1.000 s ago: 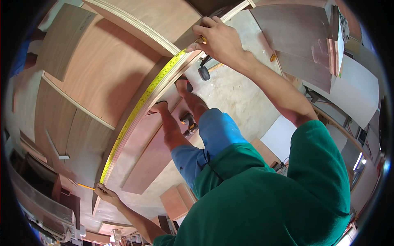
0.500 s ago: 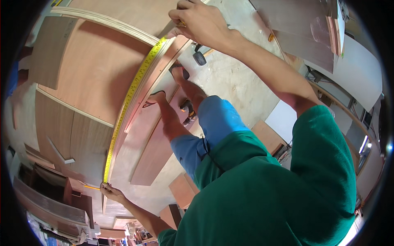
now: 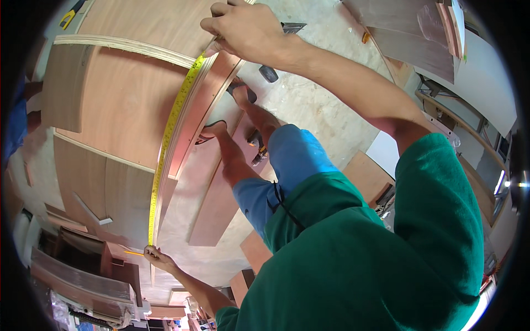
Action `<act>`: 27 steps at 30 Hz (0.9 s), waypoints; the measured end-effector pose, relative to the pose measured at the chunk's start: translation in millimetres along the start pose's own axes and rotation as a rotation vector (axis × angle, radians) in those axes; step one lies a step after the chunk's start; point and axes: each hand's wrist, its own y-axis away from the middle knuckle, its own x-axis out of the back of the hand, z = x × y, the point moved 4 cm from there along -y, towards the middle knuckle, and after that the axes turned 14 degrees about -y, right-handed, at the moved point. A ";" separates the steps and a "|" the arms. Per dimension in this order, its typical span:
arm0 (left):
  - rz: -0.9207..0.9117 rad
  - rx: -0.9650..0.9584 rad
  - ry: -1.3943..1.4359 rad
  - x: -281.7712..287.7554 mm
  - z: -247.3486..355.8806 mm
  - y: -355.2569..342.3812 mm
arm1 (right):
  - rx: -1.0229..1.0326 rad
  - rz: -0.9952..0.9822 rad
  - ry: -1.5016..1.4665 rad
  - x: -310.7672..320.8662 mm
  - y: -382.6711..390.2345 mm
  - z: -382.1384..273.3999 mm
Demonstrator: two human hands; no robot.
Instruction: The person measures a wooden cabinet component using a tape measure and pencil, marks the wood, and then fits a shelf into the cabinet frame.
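While the near left hand [image 3: 160,260] pinched one end of a yellow tape [image 3: 180,103], a pencil [image 3: 134,252] poking out leftward, the tape ran along a narrow plywood edge [image 3: 191,100] to the far right hand [image 3: 248,33], which was curled closed on the other end, thumb pressed down. If either pinch slackened, the tape could slip or twist off that edge. Dark printed marks lined the tape; no brand could be made out.

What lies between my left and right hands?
The head view shows a yellow measuring-tape blade stretched from the left hand to the right hand.
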 end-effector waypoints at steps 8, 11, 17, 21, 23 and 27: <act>-0.033 -0.012 -0.044 5.9 6.5 2.2 | 0.024 0.044 -0.065 -1.4 -0.5 1.1; -0.025 -0.019 -0.036 3.9 3.5 -0.6 | 0.015 0.028 -0.063 -2.0 1.0 5.9; -0.019 -0.008 0.018 2.7 0.4 -3.1 | -0.026 -0.010 -0.071 5.9 -2.2 0.7; -0.004 0.004 0.022 1.4 -3.0 -0.2 | 0.008 0.043 -0.137 13.1 -2.8 -5.7; -0.021 0.015 0.021 3.3 -3.7 -1.0 | 0.020 0.025 -0.136 13.3 -3.5 -5.2; -0.037 -0.022 0.011 5.8 0.6 -4.1 | 0.027 -0.013 -0.109 12.7 -5.8 -4.9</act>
